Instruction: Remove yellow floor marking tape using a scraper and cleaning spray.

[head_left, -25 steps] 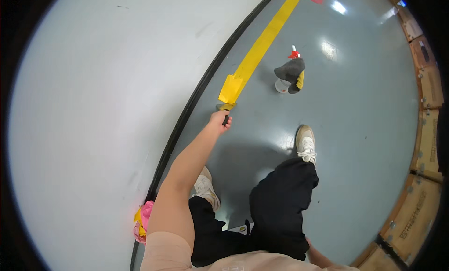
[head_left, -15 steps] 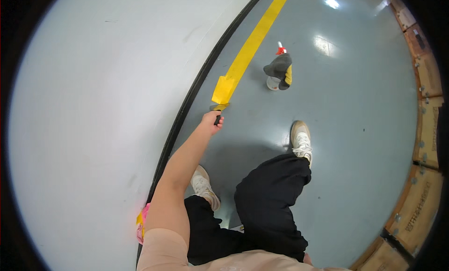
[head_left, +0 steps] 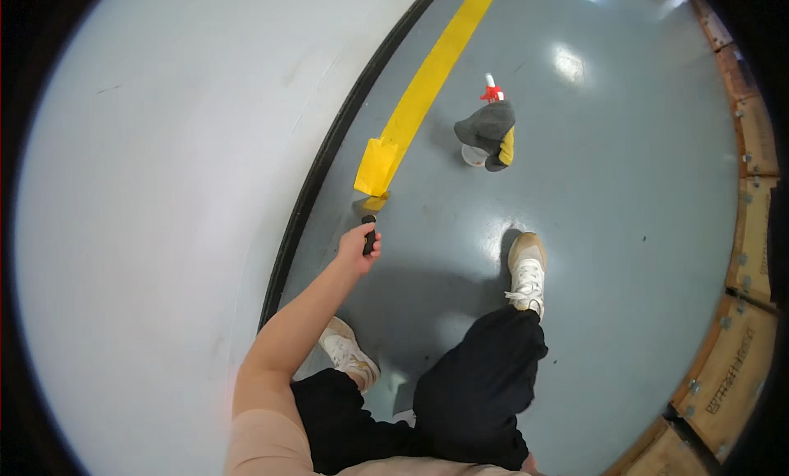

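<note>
My left hand (head_left: 360,247) is closed around the black handle of a scraper (head_left: 371,234), held low over the floor. The scraper's broad metal blade shows a yellow reflection and sits at the near end of a yellow floor tape strip (head_left: 431,77). At that end lies a wider, loose-looking yellow flap (head_left: 377,165). I cannot tell whether the blade touches it. Of my right hand (head_left: 530,464) only a sliver of skin shows by my right leg at the bottom edge; its fingers are hidden.
Right of the tape stands a spray bottle (head_left: 492,92) with a red and white head, a grey and yellow cloth or glove (head_left: 486,124) draped over it. A white wall (head_left: 164,229) with black skirting (head_left: 325,157) runs along the left. Wooden crates (head_left: 731,369) line the right.
My left hand and the scraper have drawn slightly back toward me. The view has shifted a little, and the pink and yellow scraps by the wall have left it.
</note>
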`<control>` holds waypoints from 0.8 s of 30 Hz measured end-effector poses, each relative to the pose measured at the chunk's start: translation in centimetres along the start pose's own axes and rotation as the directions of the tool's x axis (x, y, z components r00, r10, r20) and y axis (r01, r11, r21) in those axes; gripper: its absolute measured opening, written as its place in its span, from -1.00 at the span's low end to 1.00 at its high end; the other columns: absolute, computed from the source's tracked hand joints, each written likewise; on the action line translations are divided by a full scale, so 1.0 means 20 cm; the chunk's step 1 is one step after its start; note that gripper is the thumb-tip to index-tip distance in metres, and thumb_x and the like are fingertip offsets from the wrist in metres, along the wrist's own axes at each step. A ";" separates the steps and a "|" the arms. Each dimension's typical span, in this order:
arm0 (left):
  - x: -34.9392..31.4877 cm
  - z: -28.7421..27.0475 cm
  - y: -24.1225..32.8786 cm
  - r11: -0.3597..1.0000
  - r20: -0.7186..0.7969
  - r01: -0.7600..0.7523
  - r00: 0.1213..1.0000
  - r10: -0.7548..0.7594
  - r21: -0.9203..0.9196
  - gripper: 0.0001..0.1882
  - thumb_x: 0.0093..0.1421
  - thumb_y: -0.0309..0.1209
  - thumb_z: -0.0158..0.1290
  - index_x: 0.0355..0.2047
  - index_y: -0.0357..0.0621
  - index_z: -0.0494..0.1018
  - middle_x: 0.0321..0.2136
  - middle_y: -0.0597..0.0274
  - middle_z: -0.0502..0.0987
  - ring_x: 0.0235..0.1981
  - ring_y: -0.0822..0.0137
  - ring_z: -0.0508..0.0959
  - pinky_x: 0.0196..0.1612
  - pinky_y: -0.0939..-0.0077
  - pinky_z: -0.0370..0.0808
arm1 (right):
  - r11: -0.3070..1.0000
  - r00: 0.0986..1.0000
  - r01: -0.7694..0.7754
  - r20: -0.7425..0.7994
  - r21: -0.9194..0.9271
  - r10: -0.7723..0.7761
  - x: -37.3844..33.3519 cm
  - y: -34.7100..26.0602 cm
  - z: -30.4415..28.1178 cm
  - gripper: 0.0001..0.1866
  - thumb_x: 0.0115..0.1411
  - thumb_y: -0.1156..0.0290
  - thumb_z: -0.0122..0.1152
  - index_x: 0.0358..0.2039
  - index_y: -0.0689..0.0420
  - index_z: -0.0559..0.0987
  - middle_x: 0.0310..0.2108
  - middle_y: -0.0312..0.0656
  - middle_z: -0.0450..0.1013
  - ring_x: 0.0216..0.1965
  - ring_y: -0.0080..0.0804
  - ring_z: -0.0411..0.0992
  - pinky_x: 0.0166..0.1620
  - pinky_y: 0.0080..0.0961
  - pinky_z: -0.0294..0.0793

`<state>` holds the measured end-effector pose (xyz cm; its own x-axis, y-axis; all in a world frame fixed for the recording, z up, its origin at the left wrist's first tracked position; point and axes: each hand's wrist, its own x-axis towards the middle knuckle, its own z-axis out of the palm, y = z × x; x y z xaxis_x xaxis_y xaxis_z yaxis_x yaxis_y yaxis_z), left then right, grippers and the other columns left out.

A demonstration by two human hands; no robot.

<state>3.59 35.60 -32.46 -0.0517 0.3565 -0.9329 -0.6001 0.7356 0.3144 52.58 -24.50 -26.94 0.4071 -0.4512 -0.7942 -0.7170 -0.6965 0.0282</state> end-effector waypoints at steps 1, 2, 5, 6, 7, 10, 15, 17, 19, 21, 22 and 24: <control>0.01 0.04 -0.03 1.000 0.013 -0.005 1.000 0.005 0.004 -0.84 0.21 -0.37 -0.02 -0.33 -0.14 0.26 -0.55 0.21 0.40 -0.66 0.44 0.35 -0.68 0.59 0.24 | 1.000 1.000 -0.007 -0.026 0.003 0.007 0.21 -0.06 0.00 -0.59 0.13 0.00 0.10 -0.28 0.11 0.51 -0.43 -0.23 0.44 -0.45 -0.35 0.40 -0.43 -0.15 0.38; 0.02 0.09 -0.06 1.000 0.027 -0.008 1.000 0.007 0.009 -0.85 0.21 -0.37 -0.02 -0.34 -0.14 0.26 -0.55 0.22 0.40 -0.66 0.44 0.35 -0.68 0.59 0.24 | 0.999 0.997 0.052 -0.049 -0.009 -0.052 0.30 -0.12 0.00 -0.59 0.12 0.02 0.12 -0.28 0.14 0.51 -0.42 -0.22 0.45 -0.44 -0.35 0.41 -0.42 -0.17 0.39; -0.01 0.10 -0.03 1.000 0.059 -0.017 0.998 0.015 0.025 -0.86 0.22 -0.36 -0.03 -0.35 -0.13 0.26 -0.54 0.24 0.40 -0.65 0.44 0.35 -0.66 0.58 0.24 | 0.975 0.975 0.208 -0.059 -0.083 -0.213 0.49 -0.16 -0.08 -0.59 0.09 0.07 0.18 -0.30 0.21 0.51 -0.40 -0.19 0.47 -0.41 -0.35 0.43 -0.39 -0.21 0.41; -0.02 0.07 -0.01 0.999 0.041 -0.011 0.999 0.010 0.031 -0.86 0.22 -0.36 -0.03 -0.35 -0.13 0.26 -0.54 0.24 0.40 -0.65 0.44 0.35 -0.66 0.58 0.24 | 0.961 0.964 0.255 -0.047 -0.110 -0.261 0.51 -0.14 -0.08 -0.58 0.08 0.08 0.21 -0.30 0.23 0.51 -0.39 -0.18 0.47 -0.40 -0.35 0.43 -0.38 -0.23 0.42; -0.03 0.02 0.02 0.998 0.009 -0.012 1.000 0.011 0.068 -0.87 0.22 -0.37 -0.03 -0.35 -0.13 0.26 -0.54 0.24 0.40 -0.65 0.44 0.35 -0.66 0.58 0.24 | 0.943 0.951 0.303 -0.027 -0.136 -0.309 0.50 -0.10 -0.05 -0.58 0.07 0.10 0.23 -0.31 0.25 0.51 -0.38 -0.17 0.48 -0.39 -0.35 0.44 -0.37 -0.24 0.43; -0.08 -0.17 0.13 0.994 -0.056 -0.023 0.998 0.029 0.109 -0.87 0.22 -0.38 -0.04 -0.35 -0.12 0.26 -0.54 0.25 0.41 -0.65 0.43 0.35 -0.66 0.58 0.23 | 0.945 0.961 0.273 0.013 -0.180 -0.275 0.42 -0.12 0.17 -0.54 0.01 0.18 0.32 -0.28 0.38 0.51 -0.29 -0.11 0.50 -0.32 -0.32 0.46 -0.29 -0.33 0.45; -0.01 0.03 0.06 0.996 0.065 0.071 0.995 -0.075 0.063 -0.86 0.22 -0.37 -0.02 -0.36 -0.15 0.28 -0.53 0.24 0.40 -0.65 0.43 0.33 -0.66 0.59 0.21 | 0.876 0.895 0.412 -0.070 -0.252 -0.441 0.69 -0.21 -0.16 -0.46 0.01 0.17 0.33 -0.13 0.36 0.49 -0.22 -0.08 0.49 -0.25 -0.27 0.46 -0.19 -0.35 0.45; -0.04 -0.02 0.12 0.997 0.081 0.045 0.995 -0.050 0.068 -0.86 0.22 -0.38 -0.02 -0.34 -0.15 0.27 -0.52 0.22 0.40 -0.64 0.43 0.32 -0.65 0.58 0.21 | 0.816 0.832 0.526 -0.054 -0.242 -0.552 0.62 -0.17 0.03 -0.41 0.01 0.13 0.32 -0.08 0.33 0.47 -0.16 -0.09 0.48 -0.16 -0.28 0.44 -0.11 -0.37 0.41; -0.02 -0.05 0.13 0.994 0.133 0.103 0.985 -0.106 0.025 -0.86 0.21 -0.39 -0.02 -0.35 -0.15 0.27 -0.53 0.21 0.40 -0.65 0.42 0.33 -0.65 0.57 0.20 | 0.936 0.936 0.350 0.067 -0.047 -0.346 0.55 -0.25 -0.10 -0.27 0.03 0.00 0.26 0.05 0.32 0.38 -0.05 -0.07 0.41 -0.11 -0.27 0.41 -0.07 -0.38 0.38; -0.01 -0.15 0.18 0.993 0.151 0.120 0.982 -0.117 -0.011 -0.86 0.20 -0.40 -0.02 -0.36 -0.16 0.26 -0.53 0.18 0.41 -0.64 0.40 0.34 -0.65 0.56 0.20 | 0.934 0.925 0.350 -0.127 -0.071 -0.357 0.36 -0.09 0.12 -0.23 0.04 -0.07 0.21 0.08 0.28 0.34 0.00 -0.07 0.38 -0.09 -0.25 0.40 -0.07 -0.35 0.38; -0.03 -0.19 0.22 0.994 0.127 0.112 0.985 -0.113 0.022 -0.86 0.20 -0.40 -0.02 -0.36 -0.16 0.26 -0.53 0.18 0.41 -0.64 0.40 0.34 -0.65 0.56 0.20 | 0.914 0.861 0.388 -0.307 -0.118 -0.405 0.24 -0.02 0.24 -0.19 0.06 -0.14 0.16 0.12 0.25 0.30 0.04 -0.06 0.34 -0.07 -0.23 0.39 -0.07 -0.31 0.37; 0.01 -0.11 0.21 0.980 0.173 0.196 0.967 -0.189 -0.026 -0.87 0.19 -0.41 -0.02 -0.35 -0.15 0.26 -0.51 0.17 0.41 -0.63 0.38 0.34 -0.63 0.56 0.21 | 0.945 0.912 0.326 -0.264 0.005 -0.314 0.21 0.14 0.08 -0.19 0.07 -0.17 0.12 0.13 0.21 0.28 0.07 -0.07 0.32 -0.03 -0.19 0.36 -0.04 -0.28 0.36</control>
<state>-0.74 37.42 -31.67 0.2016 0.3051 -0.9307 -0.6193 0.7759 0.1202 51.33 -27.45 -31.24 0.7453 -0.3402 -0.5733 -0.5477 -0.8028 -0.2356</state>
